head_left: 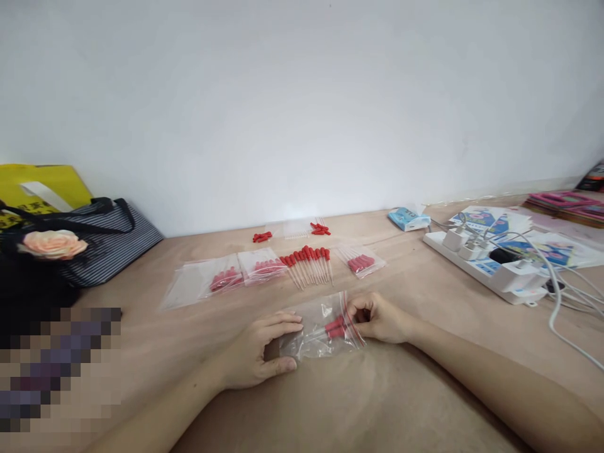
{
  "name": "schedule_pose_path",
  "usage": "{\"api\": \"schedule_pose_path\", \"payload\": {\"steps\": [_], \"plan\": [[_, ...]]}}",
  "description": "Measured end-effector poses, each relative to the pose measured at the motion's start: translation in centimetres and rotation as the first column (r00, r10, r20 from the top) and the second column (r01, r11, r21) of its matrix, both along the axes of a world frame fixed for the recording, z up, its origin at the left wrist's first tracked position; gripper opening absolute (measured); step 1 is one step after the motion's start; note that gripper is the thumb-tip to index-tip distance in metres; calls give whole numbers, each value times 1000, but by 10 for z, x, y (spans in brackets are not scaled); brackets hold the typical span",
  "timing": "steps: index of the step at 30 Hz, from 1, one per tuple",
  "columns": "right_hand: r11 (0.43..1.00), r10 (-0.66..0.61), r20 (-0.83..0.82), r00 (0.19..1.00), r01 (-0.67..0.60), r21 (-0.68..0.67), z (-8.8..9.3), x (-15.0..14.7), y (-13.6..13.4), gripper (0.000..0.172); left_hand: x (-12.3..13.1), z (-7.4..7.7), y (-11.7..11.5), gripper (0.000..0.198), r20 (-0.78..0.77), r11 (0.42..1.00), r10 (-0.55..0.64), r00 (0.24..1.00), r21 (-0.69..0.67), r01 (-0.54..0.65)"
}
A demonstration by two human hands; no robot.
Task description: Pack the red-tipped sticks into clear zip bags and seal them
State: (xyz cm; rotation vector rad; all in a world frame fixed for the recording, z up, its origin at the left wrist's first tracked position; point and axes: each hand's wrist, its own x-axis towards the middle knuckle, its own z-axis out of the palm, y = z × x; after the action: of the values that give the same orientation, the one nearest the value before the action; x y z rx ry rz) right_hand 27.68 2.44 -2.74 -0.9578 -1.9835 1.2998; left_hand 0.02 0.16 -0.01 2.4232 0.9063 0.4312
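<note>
The zip bag (321, 330) is clear plastic, glossy and crinkled (glare streaks it). Under it the table (377, 402) looks matt, brown, smooth. Beyond it the dropper bulbs (306, 255) look matt red rubber. Right of it the power strip (486, 275) is glossy white plastic; left, the tote (108, 245) is striped cloth.

Both bare arms reach in from the near edge and meet in the middle. The left forearm comes in from 7 o'clock and points toward 1 o'clock, its wrist straight. The left hand (257, 355) lies palm down, its fingers (283, 321) stretched flat toward 3 o'clock and its thumb spread apart beneath them, pressing on one end of a clear bag (314, 336). The right forearm enters from 4 o'clock and aims toward 10 o'clock. The right hand (380, 318) is curled knuckles-up, fingertips and thumb pinched together on the bag's other end, facing the left hand at 9 o'clock.
</note>
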Motion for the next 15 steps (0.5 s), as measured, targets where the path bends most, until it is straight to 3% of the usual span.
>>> {"api": "schedule_pose_path", "payload": {"steps": [5,7,9,11,15], "plan": [[976,-5,-12,1000,2,-219,6,9,13,34,1,3,-1,44,-13,1000,10,1000,-21,-10],[969,-52,37,998,60,-240,11,12,29,34,1,4,-2,44,-19,1000,10,1000,-18,-11],[958,-228,124,966,246,-150,15,8,50,28,1,5,-2,43,-26,1000,14,1000,-13,-15],[881,-462,266,846,472,29,18,-2,72,18,1,4,-2,43,-34,1000,16,999,-9,-16],[819,-566,371,737,556,145,19,-34,108,15,0,3,-2,43,-26,1000,8,1000,1,-8]]}}
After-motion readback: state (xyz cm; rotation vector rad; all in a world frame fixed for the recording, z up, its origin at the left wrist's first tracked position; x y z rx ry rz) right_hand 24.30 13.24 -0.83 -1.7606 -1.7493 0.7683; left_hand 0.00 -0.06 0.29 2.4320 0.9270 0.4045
